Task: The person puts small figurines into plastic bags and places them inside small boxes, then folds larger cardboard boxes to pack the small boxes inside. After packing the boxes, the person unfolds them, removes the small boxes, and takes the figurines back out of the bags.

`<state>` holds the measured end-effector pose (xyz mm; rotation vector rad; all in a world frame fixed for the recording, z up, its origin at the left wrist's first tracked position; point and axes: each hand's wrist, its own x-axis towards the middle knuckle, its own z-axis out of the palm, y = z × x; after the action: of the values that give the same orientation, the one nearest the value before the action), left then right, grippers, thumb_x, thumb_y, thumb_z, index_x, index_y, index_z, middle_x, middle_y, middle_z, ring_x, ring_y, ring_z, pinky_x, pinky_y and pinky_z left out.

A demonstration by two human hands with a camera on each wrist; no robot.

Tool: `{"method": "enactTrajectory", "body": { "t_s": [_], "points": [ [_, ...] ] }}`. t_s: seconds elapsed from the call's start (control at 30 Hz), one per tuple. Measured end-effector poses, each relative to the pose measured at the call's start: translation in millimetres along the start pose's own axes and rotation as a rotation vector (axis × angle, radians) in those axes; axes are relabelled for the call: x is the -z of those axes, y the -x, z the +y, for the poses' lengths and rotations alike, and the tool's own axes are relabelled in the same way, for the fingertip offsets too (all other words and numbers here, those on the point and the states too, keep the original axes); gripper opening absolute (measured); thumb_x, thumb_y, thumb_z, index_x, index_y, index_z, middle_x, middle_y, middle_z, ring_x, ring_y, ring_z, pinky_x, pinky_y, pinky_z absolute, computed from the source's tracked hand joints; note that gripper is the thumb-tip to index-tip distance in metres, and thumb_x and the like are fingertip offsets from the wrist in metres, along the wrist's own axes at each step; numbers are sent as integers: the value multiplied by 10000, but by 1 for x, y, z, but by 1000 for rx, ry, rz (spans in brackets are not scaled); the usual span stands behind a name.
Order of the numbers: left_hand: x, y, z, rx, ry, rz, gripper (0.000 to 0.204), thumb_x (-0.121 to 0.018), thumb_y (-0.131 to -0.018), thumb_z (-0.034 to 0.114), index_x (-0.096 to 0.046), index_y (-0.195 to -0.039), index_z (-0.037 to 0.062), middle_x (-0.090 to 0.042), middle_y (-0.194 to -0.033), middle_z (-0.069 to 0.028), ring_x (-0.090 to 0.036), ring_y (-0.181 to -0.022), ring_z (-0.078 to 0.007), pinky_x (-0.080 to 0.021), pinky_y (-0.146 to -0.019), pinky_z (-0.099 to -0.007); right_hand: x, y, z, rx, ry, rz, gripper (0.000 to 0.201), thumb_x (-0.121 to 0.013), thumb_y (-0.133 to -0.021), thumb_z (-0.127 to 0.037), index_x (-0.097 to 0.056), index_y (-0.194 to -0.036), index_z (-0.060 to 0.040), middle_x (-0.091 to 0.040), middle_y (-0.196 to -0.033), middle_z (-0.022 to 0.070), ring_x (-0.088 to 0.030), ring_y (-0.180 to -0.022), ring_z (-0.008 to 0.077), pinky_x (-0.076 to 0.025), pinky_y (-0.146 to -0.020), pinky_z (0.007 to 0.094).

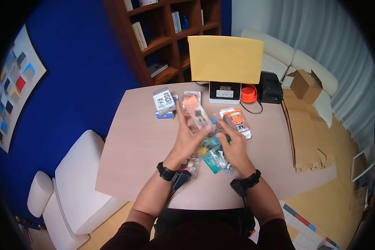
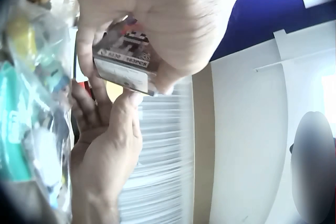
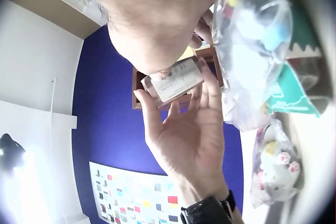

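Observation:
My left hand point(image 1: 186, 139) holds a small pink-orange box point(image 1: 196, 110) in clear wrap, tilted above the table. In the right wrist view, the box point(image 3: 178, 79) lies between the thumb and fingers of the left hand point(image 3: 191, 140), its pale printed side showing. My right hand point(image 1: 236, 150) is at the box's near end; in the left wrist view, the thumb of the right hand point(image 2: 102, 155) touches the box point(image 2: 123, 71) while its other fingers are loosely extended. Clear bags with teal and yellow items point(image 1: 214, 156) lie below the hands. A bagged white figure point(image 3: 278, 171) shows beside them.
A grey-white box point(image 1: 164, 100) on a blue one stands left of the hands, an orange box point(image 1: 238, 121) right of them. Farther back are a yellow panel point(image 1: 226, 59), a red round object point(image 1: 248, 93) and a black device point(image 1: 271, 88). Flattened cardboard point(image 1: 306, 133) lies along the right.

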<state>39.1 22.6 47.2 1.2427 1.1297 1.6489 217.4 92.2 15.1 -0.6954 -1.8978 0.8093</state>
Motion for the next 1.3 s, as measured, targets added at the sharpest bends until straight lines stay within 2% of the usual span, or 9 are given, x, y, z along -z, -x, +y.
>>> {"method": "enactTrajectory", "body": {
  "t_s": [0.1, 0.17, 0.2, 0.27, 0.4, 0.63, 0.7, 0.97, 1.3],
  "points": [
    [29, -30, -2, -88, -323, 251, 1111, -822, -929, 301, -42, -1692, 89, -455, -1533, -297, -595, -1340, -392, -571, -1024, -532, 2, -4, 8, -41, 33, 67, 401, -745, -956, -116, -711, -1350, -52, -778, -1095, 194, -761, -859, 292, -594, -795, 391],
    [45, -51, -4, -343, -1147, 346, 1032, -807, -906, 383, -190, -1656, 32, -506, -1460, -368, -672, -1208, -490, -595, -957, -540, 6, -5, 22, -47, 82, 81, 368, -746, -947, -109, -729, -1308, -43, -776, -1086, 198, -760, -849, 298, -594, -787, 392],
    [44, -57, -1, -349, -1149, 345, 1032, -807, -906, 383, -190, -1656, 32, -506, -1460, -368, -672, -1208, -490, -595, -957, -540, 7, -6, 29, -55, 132, 99, 336, -746, -938, -102, -747, -1267, -34, -775, -1077, 203, -760, -839, 304, -595, -778, 393],
    [29, -65, 17, 126, -1392, 248, 912, -734, -919, 483, -346, -1575, -18, -504, -1436, -404, -702, -1088, -540, -595, -920, -560, 10, -8, 40, -77, 138, 120, 312, -741, -934, -92, -755, -1239, -27, -775, -1073, 203, -760, -842, 309, -594, -781, 397],
    [30, -93, -5, 100, -1623, 138, 738, -649, -950, 553, -592, -1387, -39, -587, -1351, -361, -735, -1003, -485, -608, -821, -544, 22, -11, 42, -100, 228, 194, 279, -741, -914, -84, -776, -1184, -23, -781, -1061, 188, -756, -933, 321, -591, -847, 416],
    [27, -114, -20, 104, -1746, 62, 766, -628, -958, 637, -658, -1341, -26, -652, -1246, -299, -748, -992, -441, -609, -823, -518, 41, -13, 60, -15, 681, 199, 571, -817, -853, -198, -689, -1402, -108, -594, -1463, 264, -580, -1318, 452, -462, -1107, 535],
    [36, -121, -39, 27, -1784, 180, 809, -608, -955, 709, -671, -1327, -7, -667, -1215, -284, -746, -1002, -434, -611, -813, -521, 45, -13, 75, -174, 617, -27, 768, -857, -821, -252, -579, -1528, -144, -479, -1549, 300, -516, -1370, 496, -417, -1149, 565],
    [14, -84, -23, -148, -1739, 190, 679, -750, -927, 515, -616, -1379, 28, -622, -1314, -283, -699, -1127, -422, -611, -824, -514, 52, -14, 80, -234, 607, -95, 784, -881, -771, -243, -606, -1500, -149, -547, -1461, 270, -553, -1319, 467, -463, -1112, 506],
    [-59, -48, -11, -547, -1117, -324, 999, -886, -792, 205, -364, -1638, 102, -472, -1544, -277, -486, -1403, -468, -467, -1135, -519, 68, -25, 31, 64, 470, 227, 742, -816, -702, -77, -645, -1424, -74, -610, -1357, 187, -572, -1238, 394, -459, -1097, 470]
  ]
}}
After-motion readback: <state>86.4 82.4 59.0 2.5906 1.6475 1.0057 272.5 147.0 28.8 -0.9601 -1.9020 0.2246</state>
